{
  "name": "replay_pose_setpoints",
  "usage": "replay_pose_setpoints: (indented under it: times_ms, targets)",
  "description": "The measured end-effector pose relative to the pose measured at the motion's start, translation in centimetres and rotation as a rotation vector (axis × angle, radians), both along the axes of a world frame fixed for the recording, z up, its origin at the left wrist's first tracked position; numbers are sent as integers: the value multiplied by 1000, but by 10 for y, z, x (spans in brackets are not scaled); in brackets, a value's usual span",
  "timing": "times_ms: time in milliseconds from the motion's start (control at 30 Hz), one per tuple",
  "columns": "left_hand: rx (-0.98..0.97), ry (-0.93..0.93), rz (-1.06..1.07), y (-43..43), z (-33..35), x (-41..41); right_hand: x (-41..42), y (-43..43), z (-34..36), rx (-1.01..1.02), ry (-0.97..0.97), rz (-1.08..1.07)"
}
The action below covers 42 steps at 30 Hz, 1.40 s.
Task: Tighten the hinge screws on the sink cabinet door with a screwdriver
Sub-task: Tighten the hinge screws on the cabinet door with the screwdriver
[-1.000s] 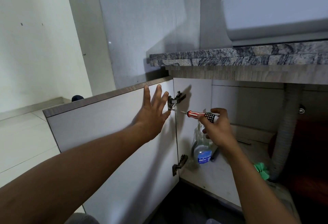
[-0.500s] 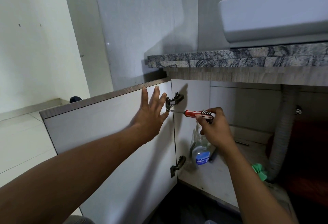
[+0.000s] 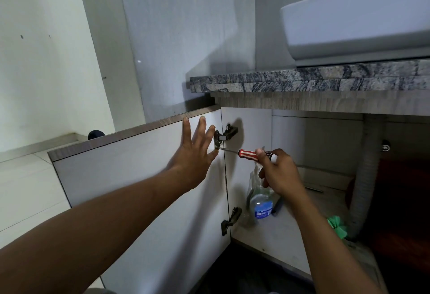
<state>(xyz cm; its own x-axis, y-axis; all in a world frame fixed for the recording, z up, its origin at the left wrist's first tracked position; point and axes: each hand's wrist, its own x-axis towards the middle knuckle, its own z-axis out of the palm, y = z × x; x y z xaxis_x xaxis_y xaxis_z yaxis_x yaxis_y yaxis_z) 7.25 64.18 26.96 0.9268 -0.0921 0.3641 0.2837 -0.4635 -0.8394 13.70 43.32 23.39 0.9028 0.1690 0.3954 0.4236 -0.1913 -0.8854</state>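
Observation:
The sink cabinet door (image 3: 130, 177) stands swung open to the left, its inner face toward me. My left hand (image 3: 197, 147) presses flat on it with straight fingers, right beside the upper hinge (image 3: 224, 135). My right hand (image 3: 277, 172) grips the red-and-white striped screwdriver (image 3: 251, 154) by its handle. The thin shaft runs left and its tip meets the hinge plate just below the hinge arm. A lower hinge (image 3: 230, 220) sits near the door's bottom corner.
Inside the cabinet stand a clear bottle with a blue label (image 3: 261, 203), a grey corrugated drain hose (image 3: 365, 177) and something green (image 3: 337, 226) on the floor panel. Above are the granite countertop (image 3: 302, 82) and white basin (image 3: 363, 16). A tiled wall rises on the left.
The screwdriver tip has stayed at the upper hinge while my right hand shifted its grip slightly on the handle. My left hand stays pressed on the door.

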Motion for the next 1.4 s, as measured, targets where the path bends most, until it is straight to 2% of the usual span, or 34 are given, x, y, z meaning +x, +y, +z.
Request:
replay_pose_setpoints:
  times_ms: [133,333,467,567,734,900,1100,1267,1401]
  targets:
    - [0,-5,-1,1,0,0,1,-3,2,81,36,94]
    - [8,1,8,0,-1,0,1,0,2,-149,-13,-64]
    - [8,-2,9,1,0,0,2,-1,1,-25,9,24]
    - [7,-1,11,1,-1,0,4,3,0,-99,-54,-94]
    - [11,-1,9,1,-1,0,3,6,-5,-197,11,-231]
    - [0,-3,9,1,-1,0,1,5,-1,-18,-24,-32]
    - [9,-8,9,0,-1,0,-5,7,0,-169,-5,-190]
    - [6,-7,20,1,-1,1,-3,6,2,58,9,10]
    - [-9,-1,23,0,-2,2,-1,8,4,54,6,-40]
